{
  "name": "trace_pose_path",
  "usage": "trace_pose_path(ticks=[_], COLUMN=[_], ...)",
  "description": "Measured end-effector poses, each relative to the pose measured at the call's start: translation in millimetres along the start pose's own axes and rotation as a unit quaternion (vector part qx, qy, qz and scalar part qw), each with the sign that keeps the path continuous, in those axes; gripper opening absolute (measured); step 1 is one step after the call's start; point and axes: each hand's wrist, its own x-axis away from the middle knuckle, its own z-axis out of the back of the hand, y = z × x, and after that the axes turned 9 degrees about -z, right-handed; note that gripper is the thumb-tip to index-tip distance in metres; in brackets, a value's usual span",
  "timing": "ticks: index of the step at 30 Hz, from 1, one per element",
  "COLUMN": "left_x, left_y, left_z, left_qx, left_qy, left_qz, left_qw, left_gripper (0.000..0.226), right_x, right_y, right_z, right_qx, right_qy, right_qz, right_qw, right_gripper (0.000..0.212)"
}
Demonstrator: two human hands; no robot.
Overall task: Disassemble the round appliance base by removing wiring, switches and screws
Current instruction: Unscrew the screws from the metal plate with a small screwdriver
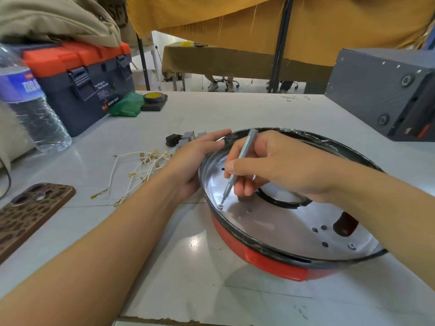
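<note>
- We see the round appliance base [270, 260] at right centre of the frame on the white table [188, 267], open side up, red outer wall toward us, black rim, shiny metal floor with holes.
- Right hand [280, 165] reaches in over the base, fingers curled round a slim grey screwdriver [237, 165], pinching it like a pen.
- Screwdriver long axis runs diagonal: butt end points to upper right, tip points down-left, tilted and not upright.
- Tip sits on a screw [220, 206] on the metal floor near the left inner wall.
- A second screw [352, 246] shows lower right on the floor, near the rim.
- Left hand [195, 158] grips the base's left rim, fingers curled over the edge.
- Loose white wires [138, 170] with gold terminals lie on the table left of the base, apart from it.
- Switch parts [183, 138], black and grey, sit just beyond the left hand.
- Phone [30, 212] at lower left, water bottle [30, 109] and toolbox [82, 83] upper left, grey box [386, 95] upper right.
</note>
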Motion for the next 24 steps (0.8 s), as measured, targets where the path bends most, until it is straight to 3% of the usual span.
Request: trace_pose_path(ticks=[14, 24], left_x=[-0.7, 6.9], left_y=[-3.8, -2.0], left_z=[2.1, -3.2], left_qx=[0.049, -0.031], left_qy=[-0.012, -0.024], left_qz=[-0.009, -0.041], left_qw=[0.999, 0.998], left_gripper=[0.034, 0.040], right_x=[-1.9, -1.4], right_y=[-2.1, -14.1], right_z=[-4.8, -11.6], right_qx=[0.067, 0.176], right_qy=[0.018, 0.065], right_qz=[0.026, 0.087], right_qw=[0.997, 0.978], right_gripper=[0.014, 0.031])
